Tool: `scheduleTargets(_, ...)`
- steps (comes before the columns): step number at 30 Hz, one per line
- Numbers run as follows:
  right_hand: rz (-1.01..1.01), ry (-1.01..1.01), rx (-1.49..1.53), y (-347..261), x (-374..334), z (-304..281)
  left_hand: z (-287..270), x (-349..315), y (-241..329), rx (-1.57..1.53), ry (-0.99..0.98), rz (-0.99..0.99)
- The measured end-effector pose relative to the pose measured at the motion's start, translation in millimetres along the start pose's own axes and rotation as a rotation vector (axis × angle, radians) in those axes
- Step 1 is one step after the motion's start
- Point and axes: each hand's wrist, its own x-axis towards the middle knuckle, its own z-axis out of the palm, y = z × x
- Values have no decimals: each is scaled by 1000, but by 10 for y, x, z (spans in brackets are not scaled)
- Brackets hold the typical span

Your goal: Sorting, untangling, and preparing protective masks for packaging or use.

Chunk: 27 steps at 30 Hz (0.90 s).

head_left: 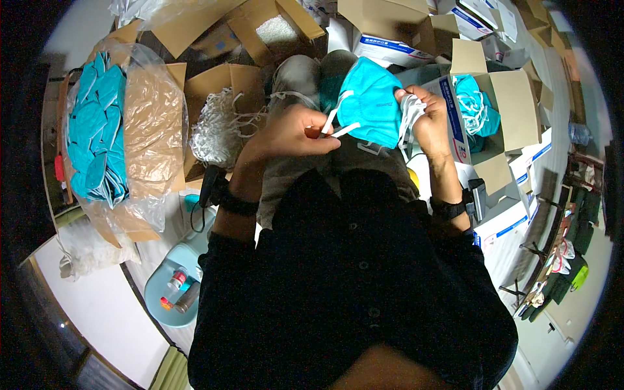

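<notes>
A teal face mask is held up over my lap between both hands. My left hand pinches a white ear loop at the mask's left side. With my right hand I grip the mask's right edge, along with a bunch of white straps in the fingers. A white plastic piece lies just below the mask. To the left, an open carton holds a tangle of white straps. On the right, a printed box contains more teal masks with white loops.
Far left, a plastic-lined carton is heaped with teal masks. Open cartons and printed boxes crowd the far side. A light blue stool bearing bottles stands at lower left. Shelving lines the right.
</notes>
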Motion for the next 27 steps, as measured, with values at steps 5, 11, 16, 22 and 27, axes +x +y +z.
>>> scheduleTargets(5, -26, 158, -79, 196, 145, -432, -3, -258, 11, -270, 237, 211)
scheduleTargets(11, -21, 14, -284, 318, 108, -470, 115, -158, -190, -760, 239, 423)
scheduleTargets(16, -109, 84, -455, 313, 83, -363, 171, 116, 229, -697, 99, -28)
scheduleTargets(22, -170, -349, -17, -145, -10, -71, 194, 133, 321, -566, 208, -95)
scheduleTargets(27, -320, -455, -57, -117, -8, 226, 185, 132, 498, -394, 102, -173)
